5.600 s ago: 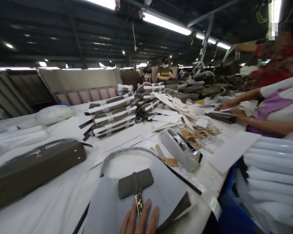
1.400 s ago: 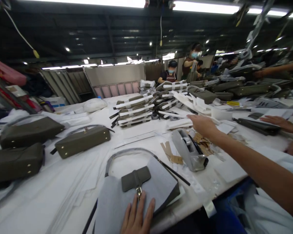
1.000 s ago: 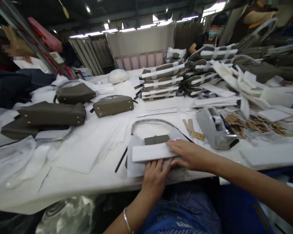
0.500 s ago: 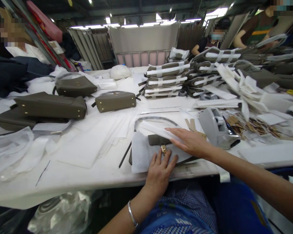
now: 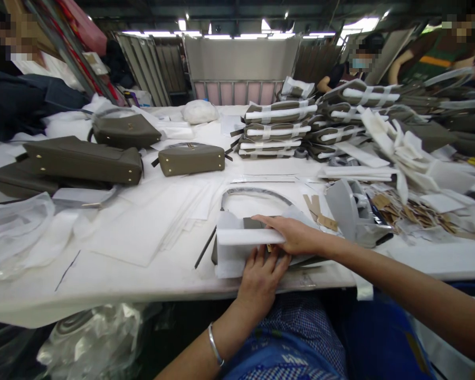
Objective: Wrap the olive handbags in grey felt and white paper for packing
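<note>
An olive handbag lies on the table in front of me, mostly under a thin white wrapping sheet; its dark flap shows at the top. The wrapped carrying handle arches behind it. My left hand rests on the sheet, fingers stretched out and slightly spread near the gold clasp. A white foam strip lies across the bag just above those fingertips. My right hand grips the strip's right end, fingers over its top; the thumb is hidden.
Several olive handbags stand at the left and centre back. Wrapped bags are stacked behind. A grey tape dispenser, brown tags and foam pieces sit to the right. Flat white sheets lie left. Co-workers are at the back right.
My right hand has moved slightly left and down, bringing the foam strip from a slant behind the flap to level across the bag's front. My left hand stays on the bag.
</note>
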Demonstrator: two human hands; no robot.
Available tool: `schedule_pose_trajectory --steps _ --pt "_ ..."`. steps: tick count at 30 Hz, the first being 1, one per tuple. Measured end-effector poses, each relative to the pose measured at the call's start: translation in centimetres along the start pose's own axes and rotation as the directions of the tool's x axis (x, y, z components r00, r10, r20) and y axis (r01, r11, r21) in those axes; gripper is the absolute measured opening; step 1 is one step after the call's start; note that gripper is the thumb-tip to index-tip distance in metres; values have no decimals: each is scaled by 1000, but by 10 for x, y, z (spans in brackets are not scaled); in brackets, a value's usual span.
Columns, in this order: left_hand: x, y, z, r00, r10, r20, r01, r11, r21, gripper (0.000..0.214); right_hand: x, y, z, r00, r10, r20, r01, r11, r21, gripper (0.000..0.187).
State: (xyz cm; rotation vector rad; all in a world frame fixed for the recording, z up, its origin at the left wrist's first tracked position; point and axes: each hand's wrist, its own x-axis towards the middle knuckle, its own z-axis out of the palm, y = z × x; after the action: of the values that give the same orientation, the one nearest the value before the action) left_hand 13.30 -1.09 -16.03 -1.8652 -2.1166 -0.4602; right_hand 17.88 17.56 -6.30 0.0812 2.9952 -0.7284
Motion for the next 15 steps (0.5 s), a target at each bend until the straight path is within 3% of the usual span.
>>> schedule_pose_trajectory --steps 5,15 --pt "-2 0 0 1000 -17 19 18 999 -49 61 0 7 -5 995 -68 78 64 996 60 71" --pt "0 -1 0 1000 -4 16 5 999 -48 62 1 4 6 997 -50 66 55 996 -76 59"
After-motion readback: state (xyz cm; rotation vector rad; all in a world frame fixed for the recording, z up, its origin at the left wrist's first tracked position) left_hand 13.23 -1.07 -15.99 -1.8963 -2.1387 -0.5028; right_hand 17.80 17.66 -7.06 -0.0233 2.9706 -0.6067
